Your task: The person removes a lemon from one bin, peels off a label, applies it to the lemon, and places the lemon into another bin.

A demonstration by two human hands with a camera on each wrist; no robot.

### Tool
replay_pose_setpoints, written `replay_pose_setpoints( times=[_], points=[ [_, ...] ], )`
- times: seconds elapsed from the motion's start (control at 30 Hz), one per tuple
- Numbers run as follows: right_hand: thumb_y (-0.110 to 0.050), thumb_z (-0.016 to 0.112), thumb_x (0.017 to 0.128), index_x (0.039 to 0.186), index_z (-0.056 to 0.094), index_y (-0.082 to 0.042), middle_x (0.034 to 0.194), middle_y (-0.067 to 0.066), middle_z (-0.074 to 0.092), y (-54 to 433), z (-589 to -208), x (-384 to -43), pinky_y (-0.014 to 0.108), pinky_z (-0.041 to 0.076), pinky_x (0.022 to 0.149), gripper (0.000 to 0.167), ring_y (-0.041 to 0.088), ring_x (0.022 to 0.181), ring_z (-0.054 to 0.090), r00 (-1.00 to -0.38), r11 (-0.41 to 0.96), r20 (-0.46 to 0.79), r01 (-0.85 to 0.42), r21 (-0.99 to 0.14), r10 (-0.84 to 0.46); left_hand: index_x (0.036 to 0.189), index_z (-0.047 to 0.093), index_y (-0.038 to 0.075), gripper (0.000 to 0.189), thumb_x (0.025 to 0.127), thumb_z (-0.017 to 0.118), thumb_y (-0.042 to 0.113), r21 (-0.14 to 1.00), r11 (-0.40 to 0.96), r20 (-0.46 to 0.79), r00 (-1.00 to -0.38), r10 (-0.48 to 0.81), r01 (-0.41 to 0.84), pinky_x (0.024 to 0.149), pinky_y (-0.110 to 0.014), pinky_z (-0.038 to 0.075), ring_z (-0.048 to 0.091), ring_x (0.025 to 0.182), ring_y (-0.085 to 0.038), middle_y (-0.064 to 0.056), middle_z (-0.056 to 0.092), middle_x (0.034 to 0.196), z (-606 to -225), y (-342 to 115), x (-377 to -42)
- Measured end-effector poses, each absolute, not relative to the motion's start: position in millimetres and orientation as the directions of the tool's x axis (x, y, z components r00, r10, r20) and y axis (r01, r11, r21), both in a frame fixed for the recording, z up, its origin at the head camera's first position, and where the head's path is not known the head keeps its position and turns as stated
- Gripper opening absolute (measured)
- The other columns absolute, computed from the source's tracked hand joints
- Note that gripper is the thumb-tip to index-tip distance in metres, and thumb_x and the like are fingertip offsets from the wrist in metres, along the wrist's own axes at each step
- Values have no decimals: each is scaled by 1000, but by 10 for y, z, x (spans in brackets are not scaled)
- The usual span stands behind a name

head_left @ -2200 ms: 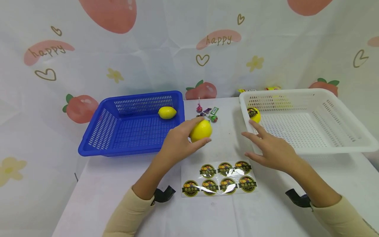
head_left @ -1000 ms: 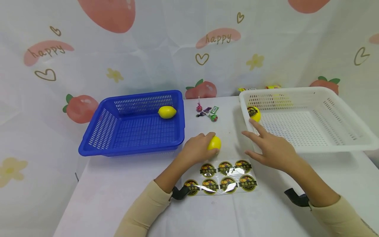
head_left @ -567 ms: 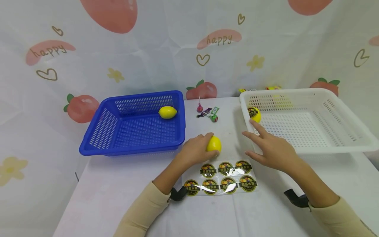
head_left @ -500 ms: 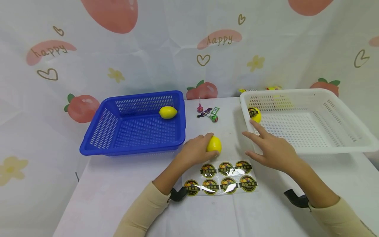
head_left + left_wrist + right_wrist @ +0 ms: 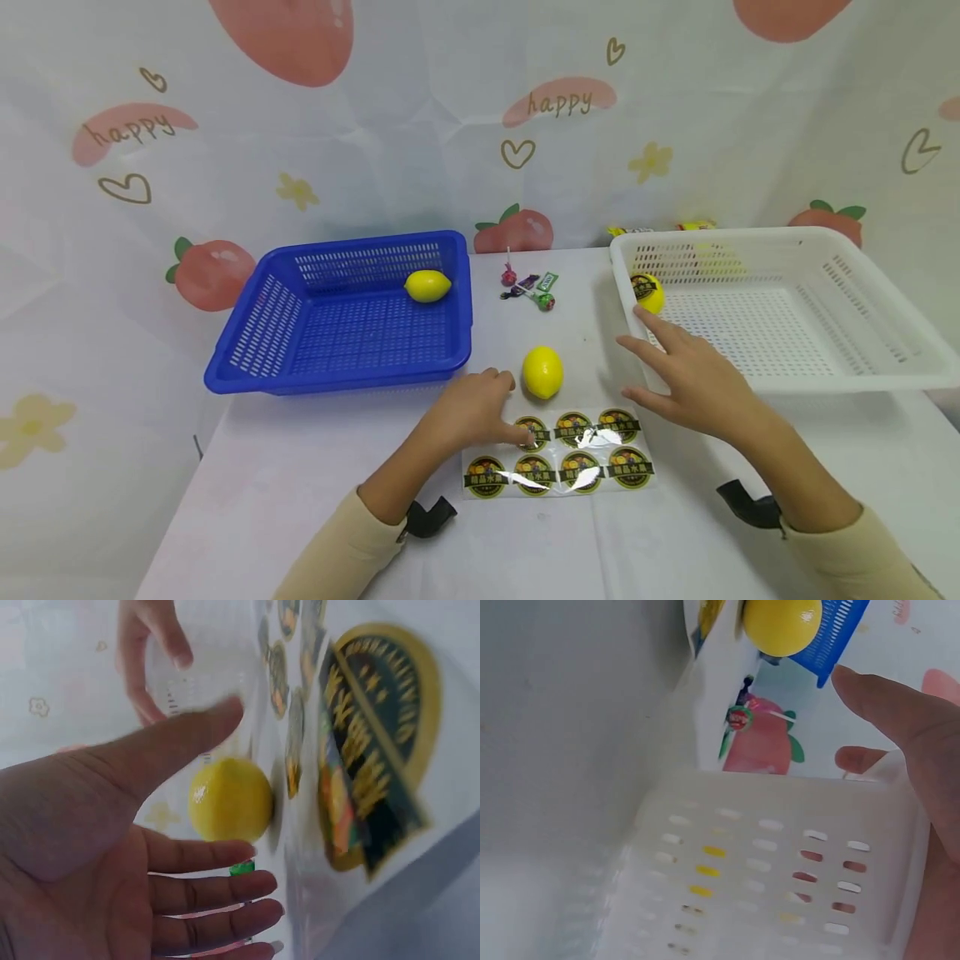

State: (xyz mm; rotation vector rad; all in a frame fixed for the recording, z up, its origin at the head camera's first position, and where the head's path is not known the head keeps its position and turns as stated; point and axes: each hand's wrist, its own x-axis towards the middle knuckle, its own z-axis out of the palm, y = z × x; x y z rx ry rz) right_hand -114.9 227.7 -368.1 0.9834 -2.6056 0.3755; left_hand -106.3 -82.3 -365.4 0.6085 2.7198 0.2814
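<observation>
A yellow lemon [image 5: 543, 372] lies on the table between the baskets, also seen in the left wrist view. Left of it is my left hand [image 5: 476, 412], empty, its fingers spread and apart from the fruit. Its thumb overlaps a sticker on the clear sheet of round fruit stickers [image 5: 582, 472] in the head view. My right hand [image 5: 697, 379] is at the near left corner of the white basket [image 5: 862, 383], fingers extended and holding nothing, with the index fingertip at the rim. Inside that basket's left end sits a yellow fruit [image 5: 649, 296] bearing a round sticker.
A blue basket [image 5: 462, 333] stands on the left, with another lemon [image 5: 427, 286] inside. Several wrapped candies [image 5: 525, 287], lollipops among them, lie at the back between the baskets. Yellow packets [image 5: 697, 225] show behind the white basket.
My left hand carried the lemon down and toward the middle of the table, set it there, then let go and drew back to the left. My right hand stayed almost still.
</observation>
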Motion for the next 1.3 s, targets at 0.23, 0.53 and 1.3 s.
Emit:
replay_pose_setpoints(
  times=[0.23, 0.53, 1.3],
  points=[
    [-30, 87, 74, 134, 59, -5, 152, 27, 37, 2241, -3652, -1124, 66, 43, 95, 70, 49, 131, 44, -695, 709, 384, -693, -133, -608, 123, 62, 10, 87, 63, 85, 68, 180, 851, -284, -802, 525, 493, 84, -36, 50, 53, 99, -21, -4, 58, 110, -3702, -787, -919],
    [-18, 90, 71, 121, 65, 7, 140, 27, 52, 1951, -3718, -925, 55, 34, 110, 61, 44, 131, 47, -579, 635, 452, -772, -36, -679, 108, 56, 13, 76, 61, 89, 63, 104, 835, -248, -799, 547, 540, 67, -32, 43, 44, 85, -18, 0, 45, 95, -3801, -751, -890],
    [-46, 87, 72, 103, 64, -11, 83, -5, 44, 1479, -3925, -819, 27, 41, 59, 52, 15, 74, 44, -667, 661, 41, -743, -102, -744, 103, 53, 15, 70, 62, 93, 55, 179, 822, -226, -791, 569, 540, 67, -30, 41, 43, 80, -16, 2, 44, 88, -3839, -757, -918]
  ],
)
